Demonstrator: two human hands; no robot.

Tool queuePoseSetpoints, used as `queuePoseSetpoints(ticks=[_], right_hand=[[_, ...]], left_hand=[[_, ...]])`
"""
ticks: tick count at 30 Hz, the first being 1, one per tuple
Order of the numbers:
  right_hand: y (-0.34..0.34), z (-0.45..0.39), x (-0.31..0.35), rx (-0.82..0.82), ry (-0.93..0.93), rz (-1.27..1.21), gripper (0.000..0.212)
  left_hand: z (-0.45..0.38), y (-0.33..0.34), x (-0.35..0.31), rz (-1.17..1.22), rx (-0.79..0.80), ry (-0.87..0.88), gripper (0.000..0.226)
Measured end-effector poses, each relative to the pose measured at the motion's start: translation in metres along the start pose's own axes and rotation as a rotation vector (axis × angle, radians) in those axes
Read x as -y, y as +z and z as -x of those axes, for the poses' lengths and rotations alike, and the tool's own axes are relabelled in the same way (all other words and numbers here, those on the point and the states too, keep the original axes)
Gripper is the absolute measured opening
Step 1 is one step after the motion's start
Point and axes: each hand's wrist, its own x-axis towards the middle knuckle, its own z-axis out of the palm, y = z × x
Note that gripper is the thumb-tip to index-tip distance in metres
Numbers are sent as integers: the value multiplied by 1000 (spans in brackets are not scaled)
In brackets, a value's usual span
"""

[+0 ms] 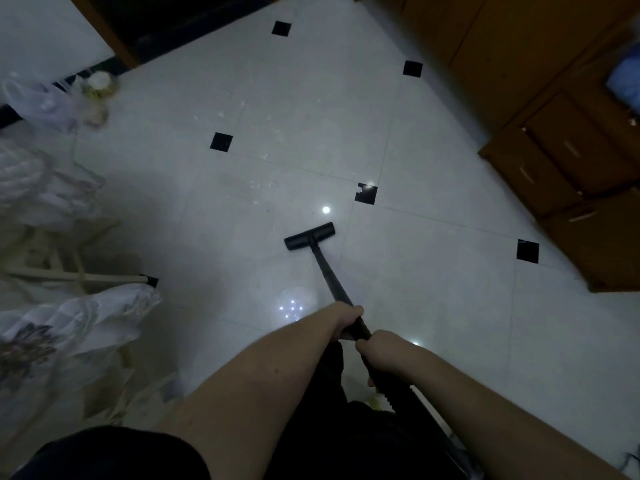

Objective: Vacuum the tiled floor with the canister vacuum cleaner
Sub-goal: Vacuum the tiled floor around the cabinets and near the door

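Both hands are clamping the black vacuum wand: the left hand is wrapping its fingers fully round the tube higher up, and the right hand is curling tight round it just behind, close to where the ribbed hose is joining on. The wand is slanting forward and down to the flat black floor nozzle, which is sitting on the white tiled floor near a black diamond inset. Pale specks of debris are lying ahead of the nozzle, wooden cabinets are standing to the right, and plastic bags are crowding the left.
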Motion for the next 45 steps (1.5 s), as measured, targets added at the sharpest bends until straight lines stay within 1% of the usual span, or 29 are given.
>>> queuePoseSetpoints(ticks=[5, 8, 11, 16, 18, 21, 22, 26, 29, 32, 37, 41, 45], right_hand=[[-9, -5, 16, 1, 21, -28, 27], [-14, -8, 0, 0, 22, -40, 25], [-18, -4, -22, 8, 14, -31, 27], [-9, 11, -77, 47, -6, 22, 25], [-1, 18, -101, 53, -14, 57, 24], [10, 28, -134, 43, -37, 195, 25], [11, 30, -144, 35, -42, 206, 26], [16, 42, -178, 23, -29, 102, 27], [27, 51, -190, -7, -56, 105, 26], [41, 60, -197, -23, -83, 110, 28], [62, 68, -189, 6, -120, 132, 31], [78, 61, -169, 35, -109, 206, 32], [102, 54, -135, 55, -83, 266, 30]], left_hand=[[-9, -8, -19, -44, 6, -29, 21], [-12, 4, -18, -99, 32, -76, 18], [-13, 21, -10, -146, 50, -122, 22], [-6, 57, 35, -225, 56, -190, 23], [0, 73, 61, -203, 54, -195, 24], [15, 96, 92, -152, 62, -189, 25], [21, 103, 99, -151, 66, -180, 24], [39, 127, 121, -90, 81, -127, 22], [53, 136, 134, -28, 72, -100, 18], [62, 135, 151, 60, 50, -68, 16], [68, 119, 177, 191, -2, -62, 22], [69, 91, 186, 245, -28, -46, 21], [67, 51, 191, 263, -39, -48, 21]])
